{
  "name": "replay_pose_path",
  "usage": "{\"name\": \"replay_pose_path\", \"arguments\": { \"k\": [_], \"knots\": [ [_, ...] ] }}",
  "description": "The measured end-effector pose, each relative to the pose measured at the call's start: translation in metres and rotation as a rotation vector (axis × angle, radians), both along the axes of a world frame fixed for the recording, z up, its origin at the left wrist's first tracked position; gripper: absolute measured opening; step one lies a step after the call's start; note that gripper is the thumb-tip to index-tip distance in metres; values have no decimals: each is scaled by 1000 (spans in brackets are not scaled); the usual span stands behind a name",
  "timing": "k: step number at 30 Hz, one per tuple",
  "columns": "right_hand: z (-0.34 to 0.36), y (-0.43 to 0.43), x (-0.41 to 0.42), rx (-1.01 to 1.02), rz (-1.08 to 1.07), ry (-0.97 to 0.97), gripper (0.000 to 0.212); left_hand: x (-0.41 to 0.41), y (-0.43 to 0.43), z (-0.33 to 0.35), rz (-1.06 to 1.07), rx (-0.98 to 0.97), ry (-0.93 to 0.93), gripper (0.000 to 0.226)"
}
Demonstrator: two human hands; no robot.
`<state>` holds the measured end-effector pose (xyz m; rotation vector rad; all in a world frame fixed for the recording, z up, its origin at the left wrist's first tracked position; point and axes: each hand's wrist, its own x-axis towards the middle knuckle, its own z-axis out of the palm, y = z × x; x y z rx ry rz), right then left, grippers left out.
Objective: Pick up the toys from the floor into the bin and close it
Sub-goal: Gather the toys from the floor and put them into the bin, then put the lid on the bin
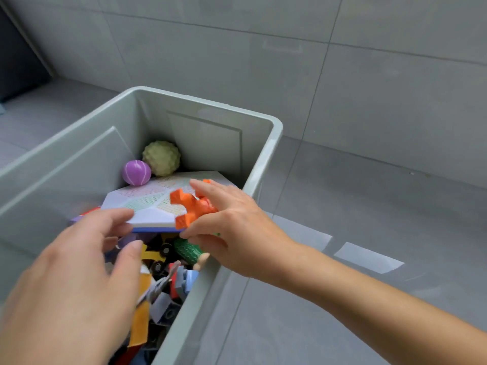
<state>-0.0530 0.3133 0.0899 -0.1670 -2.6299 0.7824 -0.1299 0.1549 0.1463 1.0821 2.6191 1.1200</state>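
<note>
The right hand (238, 225) pinched an orange toy (191, 208) above the grey bin (79, 169); the left hand (76, 275) hovered loosely beside a patterned board (155, 200).

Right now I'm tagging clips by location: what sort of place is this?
Likely a room in a home: a grey bin full of toys, among them a purple ball, stands on a grey tiled floor.

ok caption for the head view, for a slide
Right hand holds an orange toy over the toy-filled grey bin, left hand open beside it.
</note>
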Motion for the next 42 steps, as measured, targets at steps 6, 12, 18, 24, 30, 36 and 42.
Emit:
{"name": "replay_pose_path", "arguments": {
  "k": [6,12,18,24,30,36,42],
  "knots": [
    [1,7,7,-35,-43,-85,29,7,0,7,220,103,46,13],
    [-4,30,26,194,58,-185,65,8,-7,28,257,97,26,16],
    [-6,33,25,520,45,-58,66,-14,49,88,19,155,214,43],
    [-12,2,55,590,-103,61,60,-28,80,48,-474,-644,382,42],
    [-16,-16,88,706,-290,89,54,-17,-13,-37,-728,-814,288,54],
    [-6,-28,122,650,-168,-171,68,25,-39,-45,-1035,-827,85,49],
    [4,-9,204,424,-395,-71,41,8,-43,-22,-1042,-638,-68,74]
  ]
}}
